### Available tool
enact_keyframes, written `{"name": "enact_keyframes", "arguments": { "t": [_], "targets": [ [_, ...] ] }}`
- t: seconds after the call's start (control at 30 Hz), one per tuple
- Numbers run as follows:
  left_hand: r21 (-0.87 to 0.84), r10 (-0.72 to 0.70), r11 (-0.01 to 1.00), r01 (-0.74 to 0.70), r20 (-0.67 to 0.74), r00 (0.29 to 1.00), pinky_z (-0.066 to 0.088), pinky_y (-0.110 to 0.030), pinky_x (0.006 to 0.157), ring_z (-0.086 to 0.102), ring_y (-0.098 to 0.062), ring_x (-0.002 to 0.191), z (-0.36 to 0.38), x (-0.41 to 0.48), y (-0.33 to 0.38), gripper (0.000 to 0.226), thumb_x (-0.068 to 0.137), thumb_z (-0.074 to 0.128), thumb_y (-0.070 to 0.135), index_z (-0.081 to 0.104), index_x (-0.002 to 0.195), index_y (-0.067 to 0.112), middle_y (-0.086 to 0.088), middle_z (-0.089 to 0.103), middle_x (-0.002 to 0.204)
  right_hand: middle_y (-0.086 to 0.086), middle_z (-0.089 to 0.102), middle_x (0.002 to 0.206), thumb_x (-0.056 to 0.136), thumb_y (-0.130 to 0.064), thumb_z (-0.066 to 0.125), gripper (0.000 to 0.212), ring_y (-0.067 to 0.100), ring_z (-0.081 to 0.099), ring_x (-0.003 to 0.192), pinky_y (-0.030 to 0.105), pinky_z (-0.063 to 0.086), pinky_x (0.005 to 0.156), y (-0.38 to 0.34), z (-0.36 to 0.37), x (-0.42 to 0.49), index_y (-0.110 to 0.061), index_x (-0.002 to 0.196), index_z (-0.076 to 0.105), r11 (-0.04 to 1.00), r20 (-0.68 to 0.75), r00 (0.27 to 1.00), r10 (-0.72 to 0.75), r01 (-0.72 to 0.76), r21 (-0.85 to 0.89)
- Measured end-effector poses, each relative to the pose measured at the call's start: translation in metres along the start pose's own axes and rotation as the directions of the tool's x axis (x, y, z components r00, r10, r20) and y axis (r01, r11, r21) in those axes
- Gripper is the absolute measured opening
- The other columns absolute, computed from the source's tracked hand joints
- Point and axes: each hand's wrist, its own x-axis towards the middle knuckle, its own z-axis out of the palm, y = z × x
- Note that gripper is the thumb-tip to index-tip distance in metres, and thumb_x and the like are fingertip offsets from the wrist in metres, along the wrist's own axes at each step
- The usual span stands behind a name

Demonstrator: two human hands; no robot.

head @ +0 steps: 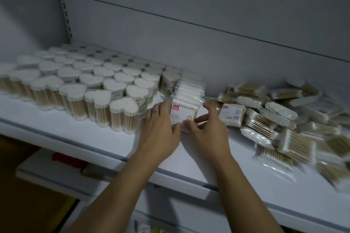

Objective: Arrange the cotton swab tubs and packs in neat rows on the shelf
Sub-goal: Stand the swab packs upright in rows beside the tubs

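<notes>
1. Both hands are on the same thing. The left grip and right grip are clamped on the front pack, the one with the pink label.
2. The left fingers lie along its left side with the thumb on the front bottom edge. The right fingers curl round its right side, and that thumb nearly meets the other one at the bottom.
3. That pack stands upright on the shelf. It heads a short row of packs running straight back from between the two grips toward the back panel.
4. Left of the left grip are the heart-shaped tubs, all upright in rows with white swab tips up. The nearest one is just beside the knuckles.
5. Just beyond the left grip's fingertips is a green-label tub, right next to the row of packs.
6. Right of the right grip is a messy pile of loose packs, lying flat or tilted over each other. Lots of them show wooden sticks.
7. Down under the left forearm is a lower shelf with something red on it, too blurry to tell what.
</notes>
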Motion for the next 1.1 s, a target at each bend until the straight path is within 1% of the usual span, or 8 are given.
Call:
{"name": "enact_keyframes", "arguments": {
  "t": [0.1,0.27,0.33,0.47,0.7,0.83,0.93,1.1],
  "targets": [
    [0.071,0.148,0.988,-0.138,-0.145,0.978,0.039,-0.05,0.104,0.036,-0.027,0.126,-0.001,-0.005,0.005,0.057,0.085,0.063,0.023,0.041,0.137,0.012,-0.009,0.045,0.137,-0.012,0.059,0.103,0.083,-0.041,0.069,0.063,0.005,0.061,0.083,0.031,0.051,0.073,0.002,-0.015,-0.004,-0.03,0.138,0.039,0.998,-0.064,0.997,-0.042,0.039,-0.05],
    [0.171,0.368,0.925,-0.339,-0.186,0.911,0.042,-0.04,0.085,0.042,-0.023,0.107,0.011,-0.004,0.025,0.033,0.081,0.057,0.024,0.06,0.113,0.017,-0.006,0.055,0.114,0.005,0.066,0.106,0.078,-0.027,0.072,0.037,0.027,0.059,0.097,0.037,0.047,0.08,0.026,-0.055,0.002,-0.018,0.113,0.065,0.871,-0.198,0.944,-0.265,0.146,-0.468],
    [0.185,0.421,0.901,-0.392,-0.149,0.895,0.042,-0.038,0.081,0.043,-0.022,0.101,0.02,-0.001,0.035,0.028,0.081,0.058,0.023,0.063,0.108,0.018,-0.003,0.058,0.105,0.009,0.063,0.112,0.075,-0.032,0.072,0.042,0.032,0.055,0.104,0.04,0.04,0.087,0.029,-0.067,0.014,-0.019,0.114,0.065,0.742,-0.132,0.946,-0.296,0.141,-0.656],
    [0.266,0.496,0.838,-0.476,-0.007,0.868,0.043,-0.038,0.074,0.05,-0.024,0.093,0.04,-0.003,0.049,0.021,0.078,0.064,0.02,0.066,0.099,0.018,-0.002,0.061,0.099,0.008,0.041,0.141,0.077,-0.056,0.065,0.073,0.031,0.035,0.129,0.046,0.024,0.106,0.031,-0.076,0.034,-0.026,0.139,0.04,0.468,0.109,0.991,-0.077,0.133,-0.874],
    [0.236,0.458,0.859,-0.454,0.038,0.888,0.04,-0.041,0.075,0.054,-0.027,0.093,0.038,-0.004,0.042,0.023,0.081,0.052,0.025,0.067,0.097,0.017,-0.003,0.064,0.097,0.013,0.065,0.101,0.088,-0.016,0.051,0.024,0.035,0.062,0.092,0.041,0.042,0.087,0.044,-0.061,0.046,-0.008,0.105,0.066,0.258,0.125,0.955,-0.267,0.196,-0.946],
    [0.0,0.441,0.897,-0.441,0.015,0.897,0.043,-0.038,0.082,0.054,-0.025,0.097,0.037,-0.006,0.043,0.028,0.085,0.048,0.025,0.066,0.104,0.014,-0.003,0.063,0.1,0.011,0.065,0.063,0.06,-0.018,0.078,0.018,0.029,0.062,0.051,0.028,0.045,0.057,0.039,-0.066,0.043,-0.007,0.071,0.068,0.402,0.029,0.916,-0.399,0.203,-0.893],
    [-0.363,0.304,0.885,-0.29,-0.019,0.952,0.04,-0.014,0.077,0.053,-0.009,0.095,0.027,-0.006,0.046,0.029,0.092,0.052,0.025,0.06,0.119,0.017,0.009,0.058,0.104,0.013,0.066,0.067,0.071,-0.02,0.074,0.015,0.032,0.061,0.049,0.024,0.031,0.05,0.022,-0.082,0.029,-0.006,0.075,0.069,0.593,-0.155,0.838,-0.523,0.227,-0.773],
    [-0.818,0.011,0.534,0.213,0.259,0.966,0.056,-0.026,0.074,0.07,-0.01,0.086,-0.002,-0.007,0.065,0.047,0.091,0.055,0.041,0.047,0.134,0.023,0.004,0.067,0.108,0.01,0.068,0.106,0.081,-0.014,0.074,0.023,0.028,0.066,0.076,0.03,0.05,0.057,0.003,-0.088,-0.014,-0.009,0.103,0.071,0.727,-0.259,0.768,-0.586,0.356,-0.587]
  ]
}}
